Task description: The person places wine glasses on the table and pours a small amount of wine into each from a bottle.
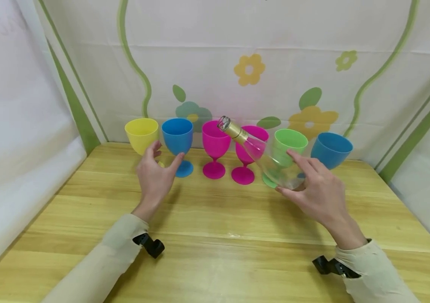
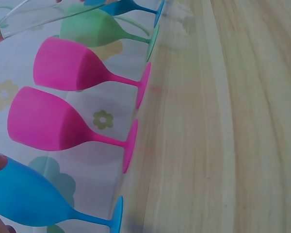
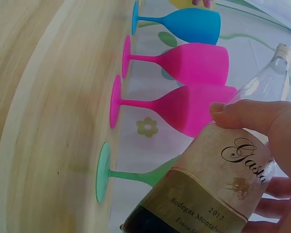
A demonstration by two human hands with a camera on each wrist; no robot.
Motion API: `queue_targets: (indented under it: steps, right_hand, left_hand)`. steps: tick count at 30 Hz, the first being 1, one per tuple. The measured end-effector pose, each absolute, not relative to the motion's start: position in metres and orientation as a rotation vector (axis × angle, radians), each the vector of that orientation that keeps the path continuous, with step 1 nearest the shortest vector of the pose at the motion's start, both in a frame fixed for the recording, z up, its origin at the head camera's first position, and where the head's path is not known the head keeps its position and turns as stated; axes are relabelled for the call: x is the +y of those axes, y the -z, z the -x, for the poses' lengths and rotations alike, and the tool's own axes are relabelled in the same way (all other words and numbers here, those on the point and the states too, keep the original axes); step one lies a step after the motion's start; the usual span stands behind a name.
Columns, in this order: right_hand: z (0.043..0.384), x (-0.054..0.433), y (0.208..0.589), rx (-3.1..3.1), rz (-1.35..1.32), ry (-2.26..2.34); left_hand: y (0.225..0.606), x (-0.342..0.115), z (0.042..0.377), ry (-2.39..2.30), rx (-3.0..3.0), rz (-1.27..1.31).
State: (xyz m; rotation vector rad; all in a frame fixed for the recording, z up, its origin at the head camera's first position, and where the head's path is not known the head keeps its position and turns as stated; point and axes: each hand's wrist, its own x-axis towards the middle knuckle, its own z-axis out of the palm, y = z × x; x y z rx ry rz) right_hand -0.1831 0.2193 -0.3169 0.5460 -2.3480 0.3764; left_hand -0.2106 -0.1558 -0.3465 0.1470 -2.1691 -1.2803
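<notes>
My right hand point(image 1: 322, 191) grips a clear glass wine bottle point(image 1: 237, 132) low on its body. The bottle tilts, its gold-wrapped neck pointing up and left in front of two pink goblets. A label point(image 3: 237, 165) shows in the right wrist view, with the thumb across its upper edge. My left hand point(image 1: 156, 176) has thumb and fingers spread, just before a blue goblet point(image 1: 177, 134) and a yellow goblet point(image 1: 141, 131). The thumb tip overlaps the blue bowl in the head view. Part of the yellow goblet is hidden behind the fingers.
Upright in a row along the wooden table's point(image 1: 215, 252) back stand the goblets, including a pink one point(image 1: 215, 143), another pink one point(image 1: 243, 175), a green one point(image 1: 290, 138) and a second blue one point(image 1: 330, 151). A flowered cloth point(image 1: 207, 63) hangs close behind them.
</notes>
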Motion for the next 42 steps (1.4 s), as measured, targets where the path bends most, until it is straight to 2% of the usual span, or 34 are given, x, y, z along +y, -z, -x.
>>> queue_targets:
  steps: [16,42]
  right_hand:
    - [0.184,0.216,0.316,-2.344,-0.568,-0.372]
    - [0.184,0.214,0.317,-2.358,-0.585,-0.382]
  left_hand:
    - [0.344,-0.149,0.225,1.354,-2.161,-0.111]
    - [0.337,-0.139,0.247,1.335,-2.187,-0.226]
